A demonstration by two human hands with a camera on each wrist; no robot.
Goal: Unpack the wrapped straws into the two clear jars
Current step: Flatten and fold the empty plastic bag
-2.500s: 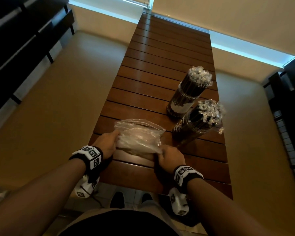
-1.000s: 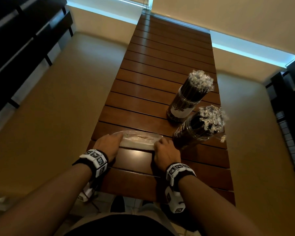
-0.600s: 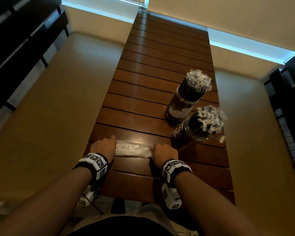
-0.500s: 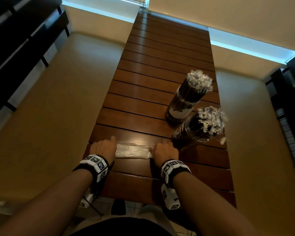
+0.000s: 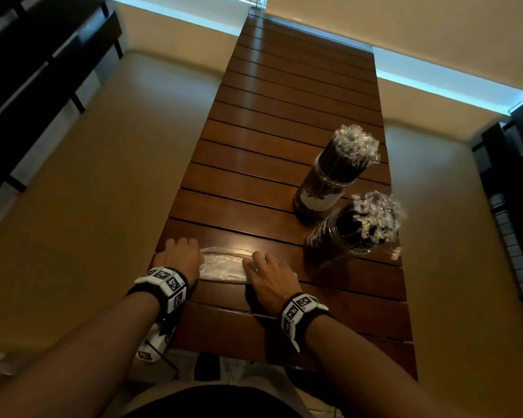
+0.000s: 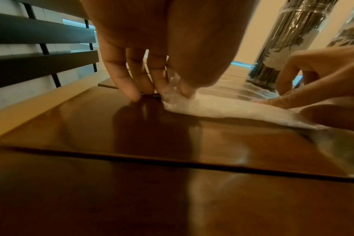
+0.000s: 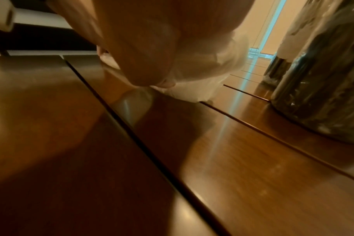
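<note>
The person is standing at the near end of a long dark-brown slatted wooden counter (image 5: 272,188), both forearms reaching forward. A flattened, folded clear plastic bag (image 5: 222,265) is lying across a near slat, and each hand is working one end of it. The left hand (image 5: 181,257) is pinching the bag's left end between thumb and fingertips (image 6: 131,89), the other fingers pointing down at the wood. The right hand (image 5: 269,277) is lying over the bag's right end with its fingers bent; the thumb is pressing the plastic flat, and from the wrist view I cannot tell how firmly the rest is closing. To the right and farther off, two tall clear jars are standing upright just beside each other, the nearer jar (image 5: 337,241) and the farther jar (image 5: 322,190), each packed with dark straws in clear crinkled wrappers (image 5: 357,143) sticking out above the rims.
</note>
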